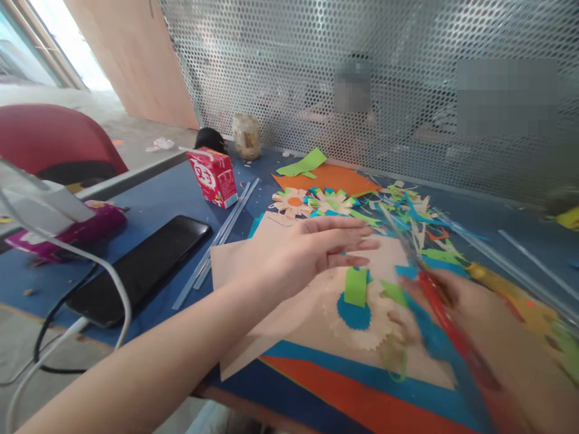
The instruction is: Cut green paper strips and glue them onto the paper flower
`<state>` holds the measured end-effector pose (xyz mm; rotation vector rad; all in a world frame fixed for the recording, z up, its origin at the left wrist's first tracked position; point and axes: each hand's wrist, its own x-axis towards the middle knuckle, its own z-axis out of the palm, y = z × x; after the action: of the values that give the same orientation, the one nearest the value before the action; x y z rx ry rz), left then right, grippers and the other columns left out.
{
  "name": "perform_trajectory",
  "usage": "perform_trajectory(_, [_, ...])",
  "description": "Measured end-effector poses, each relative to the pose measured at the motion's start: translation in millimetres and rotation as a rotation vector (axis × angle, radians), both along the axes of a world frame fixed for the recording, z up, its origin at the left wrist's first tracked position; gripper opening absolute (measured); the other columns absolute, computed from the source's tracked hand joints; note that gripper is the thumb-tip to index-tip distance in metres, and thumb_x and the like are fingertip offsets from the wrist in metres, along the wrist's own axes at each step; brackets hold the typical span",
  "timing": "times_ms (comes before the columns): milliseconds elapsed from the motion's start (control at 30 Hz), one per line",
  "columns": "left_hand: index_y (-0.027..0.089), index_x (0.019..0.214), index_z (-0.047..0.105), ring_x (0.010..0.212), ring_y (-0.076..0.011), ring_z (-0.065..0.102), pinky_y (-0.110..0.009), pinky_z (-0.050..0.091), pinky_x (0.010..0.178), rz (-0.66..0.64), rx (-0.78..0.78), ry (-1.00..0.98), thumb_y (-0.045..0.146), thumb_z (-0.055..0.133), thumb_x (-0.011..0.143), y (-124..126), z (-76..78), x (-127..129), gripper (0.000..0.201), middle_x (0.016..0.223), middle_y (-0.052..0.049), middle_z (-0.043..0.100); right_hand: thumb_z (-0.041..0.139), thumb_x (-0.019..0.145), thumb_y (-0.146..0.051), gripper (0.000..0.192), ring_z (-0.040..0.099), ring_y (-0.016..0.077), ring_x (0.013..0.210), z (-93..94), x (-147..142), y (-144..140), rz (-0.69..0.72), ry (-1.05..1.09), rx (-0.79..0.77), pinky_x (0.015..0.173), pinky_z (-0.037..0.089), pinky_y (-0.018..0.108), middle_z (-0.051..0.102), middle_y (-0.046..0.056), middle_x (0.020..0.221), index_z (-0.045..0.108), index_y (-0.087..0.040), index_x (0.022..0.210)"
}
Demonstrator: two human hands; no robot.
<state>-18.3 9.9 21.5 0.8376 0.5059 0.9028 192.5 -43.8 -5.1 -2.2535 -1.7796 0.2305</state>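
A person's two bare hands work over a blue surface [158, 199] strewn with cut paper. The left hand [312, 247] hovers flat, fingers stretched out and together, holding nothing, just above a sheet of beige paper [253, 265]. The right hand [470, 313], blurred by motion, is closed round red-handled scissors [434, 301], whose blades point up and away toward a litter of green, blue and white scraps [411, 211].

Between the two hands lies a paper flower [357, 313] — a beige fringed disc with a blue centre and a green strip [356, 286] on top. It sits just below the left fingertips and just left of the scissors; whether either hand touches it cannot be told.

By the look of things, the work is well along: two finished flowers [316, 202] already lie farther back beside an orange sheet [335, 178], while this third one seems only partly assembled.

At the left — a black phone [140, 265], a red carton [213, 176], thin clear sticks [226, 232] and a jar [246, 137] against a perforated metal screen [316, 72].
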Motion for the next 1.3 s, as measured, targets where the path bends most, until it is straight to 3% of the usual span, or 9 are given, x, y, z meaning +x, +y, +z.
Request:
perform_trajectory(100, [0.005,0.098,0.06,0.098,-0.0213,0.064,-0.029,0.051,0.085,0.015,-0.119,-0.076,-0.002,0.054,0.075,3.4,-1.1,-1.3,0.026,0.107,-0.014,0.065,0.048,0.072,-0.051,0.03,0.059,0.0282,0.053,-2.9,23.2,14.4,-0.089,-0.087,-0.017,0.045,0.042,0.034,0.062,0.011,0.059,0.053,-0.022,0.066])
perform_trajectory(233, [0.007,0.102,0.058,0.1,-0.0206,0.063,-0.031,0.047,0.092,-0.068,-0.123,-0.052,-0.01,0.05,0.072,7.2,-2.4,-4.8,0.036,0.114,-0.014,0.062,0.063,0.064,-0.038,0.02,0.061,0.0304,0.056,-7.9,34.8,19.2,-0.042,-0.106,0.04,0.047,0.043,0.034,0.061,0.011,0.055,0.052,-0.022,0.059])
perform_trajectory(300, [0.007,0.103,0.057,0.099,-0.0188,0.063,-0.029,0.048,0.09,-0.112,-0.11,-0.018,-0.01,0.048,0.073,8.8,-3.9,-6.4,0.036,0.115,-0.014,0.062,0.066,0.062,-0.036,0.019,0.063,0.0315,0.063,-4.7,33.3,17.2,0.012,-0.101,0.12,0.054,0.047,0.037,0.064,0.013,0.064,0.055,-0.02,0.065])
perform_trajectory(400, [0.007,0.105,0.057,0.097,-0.018,0.064,-0.027,0.048,0.088,-0.159,-0.087,0.002,-0.009,0.047,0.075,10.0,-5.9,-7.7,0.036,0.115,-0.014,0.062,0.061,0.067,-0.033,0.025,0.059,0.0366,0.091,9.9,22.5,11.7,0.14,-0.083,0.275,0.076,0.046,0.048,0.064,0.018,0.094,0.06,-0.015,0.085])
perform_trajectory(500, [0.009,0.104,0.057,0.095,-0.0176,0.065,-0.026,0.049,0.084,-0.187,-0.066,0.028,-0.009,0.049,0.073,8.7,-5.5,-8.4,0.036,0.115,-0.013,0.061,0.053,0.076,-0.029,0.026,0.054,0.029,0.105,29.2,3.2,6.9,0.333,-0.007,0.388,0.09,0.041,0.043,0.059,0.013,0.111,0.06,-0.017,0.098])
perform_trajectory(633, [0.009,0.104,0.057,0.093,-0.0187,0.065,-0.026,0.05,0.079,-0.248,-0.031,0.077,-0.007,0.053,0.071,5.6,-1.9,-10.4,0.037,0.118,-0.014,0.059,0.043,0.084,-0.022,0.024,0.061,0.0192,0.088,45.7,-20.5,9.0,0.526,0.12,0.382,0.082,0.048,0.034,0.062,0.006,0.105,0.061,-0.021,0.1])
perform_trajectory(767, [0.012,0.11,0.053,0.089,-0.0189,0.066,-0.023,0.051,0.068,-0.268,0.023,0.118,-0.006,0.057,0.067,5.4,-0.8,-13.2,0.047,0.118,-0.014,0.059,0.049,0.085,-0.022,0.017,0.063,0.0164,0.08,47.8,-30.4,19.8,0.617,0.214,0.29,0.074,0.05,0.029,0.066,0.004,0.094,0.064,-0.019,0.093])
perform_trajectory(967, [0.015,0.112,0.052,0.085,-0.0194,0.067,-0.023,0.052,0.061,-0.273,0.107,0.186,-0.001,0.063,0.065,9.8,-3.9,-15.6,0.051,0.122,-0.014,0.056,0.052,0.09,-0.026,0.017,0.062,0.0148,0.078,43.2,-33.9,23.9,0.633,0.295,0.215,0.074,0.05,0.033,0.066,0.003,0.085,0.063,-0.014,0.087])
perform_trajectory(1300, [0.018,0.104,0.06,0.078,-0.0174,0.066,-0.035,0.055,0.072,-0.307,0.21,0.323,0.004,0.067,0.061,10.7,-10.1,-12.6,0.046,0.114,-0.011,0.057,0.059,0.086,-0.027,0.019,0.059,0.0126,0.068,33.2,-30.6,20.7,0.611,0.249,0.125,0.067,0.049,0.029,0.061,-0.001,0.071,0.06,-0.014,0.073])
